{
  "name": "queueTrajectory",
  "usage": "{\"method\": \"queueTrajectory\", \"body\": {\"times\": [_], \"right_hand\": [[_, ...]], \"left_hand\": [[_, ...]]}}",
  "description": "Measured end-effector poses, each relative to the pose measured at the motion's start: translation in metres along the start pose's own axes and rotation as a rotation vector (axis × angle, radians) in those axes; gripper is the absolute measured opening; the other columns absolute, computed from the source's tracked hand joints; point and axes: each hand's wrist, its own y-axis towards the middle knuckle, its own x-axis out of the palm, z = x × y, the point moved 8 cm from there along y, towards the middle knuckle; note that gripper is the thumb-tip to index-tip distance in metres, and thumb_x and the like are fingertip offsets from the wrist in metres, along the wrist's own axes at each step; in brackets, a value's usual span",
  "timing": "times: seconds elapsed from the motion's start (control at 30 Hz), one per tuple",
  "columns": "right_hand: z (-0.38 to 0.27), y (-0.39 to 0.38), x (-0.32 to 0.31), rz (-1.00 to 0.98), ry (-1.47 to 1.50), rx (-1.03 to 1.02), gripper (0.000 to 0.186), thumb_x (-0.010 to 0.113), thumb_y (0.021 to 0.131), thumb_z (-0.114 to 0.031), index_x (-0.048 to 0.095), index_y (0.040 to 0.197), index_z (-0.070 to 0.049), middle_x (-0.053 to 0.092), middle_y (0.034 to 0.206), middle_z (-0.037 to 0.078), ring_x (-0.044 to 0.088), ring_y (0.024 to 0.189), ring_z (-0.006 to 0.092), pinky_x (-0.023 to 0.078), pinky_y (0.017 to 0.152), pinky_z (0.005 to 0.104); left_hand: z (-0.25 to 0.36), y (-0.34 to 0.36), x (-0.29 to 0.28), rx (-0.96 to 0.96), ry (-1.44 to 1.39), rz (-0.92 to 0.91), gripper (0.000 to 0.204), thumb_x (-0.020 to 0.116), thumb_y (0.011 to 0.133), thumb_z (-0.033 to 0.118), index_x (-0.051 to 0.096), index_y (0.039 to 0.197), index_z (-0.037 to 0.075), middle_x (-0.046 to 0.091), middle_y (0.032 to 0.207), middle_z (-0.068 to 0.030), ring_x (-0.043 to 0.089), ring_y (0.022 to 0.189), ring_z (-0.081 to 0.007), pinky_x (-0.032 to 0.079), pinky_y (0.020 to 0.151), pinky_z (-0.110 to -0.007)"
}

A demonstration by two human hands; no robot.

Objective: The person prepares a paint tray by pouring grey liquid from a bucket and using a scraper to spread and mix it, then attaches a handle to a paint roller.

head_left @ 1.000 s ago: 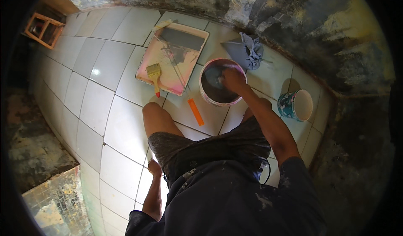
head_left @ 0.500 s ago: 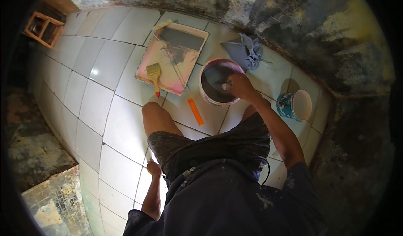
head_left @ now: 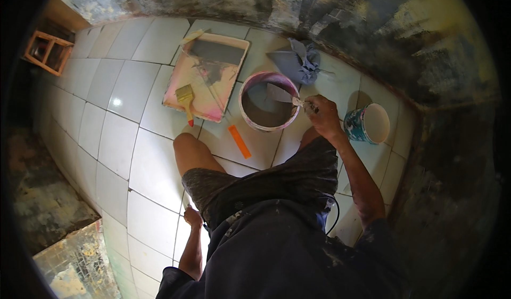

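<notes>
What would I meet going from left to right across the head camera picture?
Wooden frame → pink-stained paint tray → round bucket of grey stuff → right hand → teal tub.

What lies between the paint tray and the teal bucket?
In the head view, the pink-stained bucket of grey mix, plus the right hand holding a putty knife.
</notes>
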Motion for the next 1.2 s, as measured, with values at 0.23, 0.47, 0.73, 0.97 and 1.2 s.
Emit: {"method": "queueTrajectory", "body": {"times": [0.23,0.47,0.73,0.97,1.2], "right_hand": [[0.026,-0.021,0.023,-0.074,-0.171,0.117,0.02,0.054,0.084,-0.018,0.057,0.097,-0.004,0.058,0.096,0.011,0.057,0.089,0.0316,0.047,0.073,0.0423],[0.003,-0.028,0.016,0.072,-0.081,0.006,0.019,0.06,0.08,-0.011,0.06,0.097,-0.004,0.059,0.09,0.013,0.059,0.08,0.0311,0.048,0.07,0.0381],[-0.008,-0.045,0.024,0.096,-0.082,-0.16,0.031,0.061,0.075,-0.002,0.057,0.105,-0.004,0.054,0.081,0.014,0.057,0.067,0.0305,0.048,0.058,0.0373],[-0.014,-0.044,0.024,0.157,-0.146,-0.212,0.025,0.062,0.074,-0.002,0.057,0.099,-0.004,0.055,0.079,0.014,0.056,0.064,0.0298,0.044,0.055,0.0381],[-0.026,-0.047,0.013,0.16,-0.162,-0.174,0.021,0.067,0.069,-0.006,0.059,0.089,-0.006,0.052,0.069,0.012,0.052,0.059,0.0274,0.04,0.054,0.0386]], "left_hand": [[-0.018,0.015,0.008,-0.028,-0.046,-0.051,0.024,0.058,0.078,0.022,0.062,0.086,-0.001,0.065,0.084,-0.0209,0.065,0.08,-0.0325,0.054,0.07,-0.039],[-0.004,0.078,-0.168,0.032,-0.664,0.576,0.037,0.06,0.084,0.03,0.064,0.092,-0.005,0.064,0.089,-0.022,0.061,0.083,-0.0349,0.047,0.076,-0.041],[0.147,0.103,-0.285,0.287,-1.064,0.386,0.028,0.059,0.078,0.008,0.053,0.103,-0.002,0.06,0.099,-0.0194,0.062,0.085,-0.0279,0.049,0.075,-0.035],[0.229,0.185,-0.232,0.398,-0.547,0.334,0.048,0.061,0.077,0.03,0.054,0.109,-0.005,0.062,0.095,-0.0235,0.061,0.089,-0.036,0.047,0.079,-0.042],[0.237,0.232,-0.189,0.272,-0.513,-0.112,0.048,0.056,0.074,0.037,0.061,0.088,-0.009,0.063,0.072,-0.0197,0.062,0.065,-0.0327,0.049,0.068,-0.038]]}}
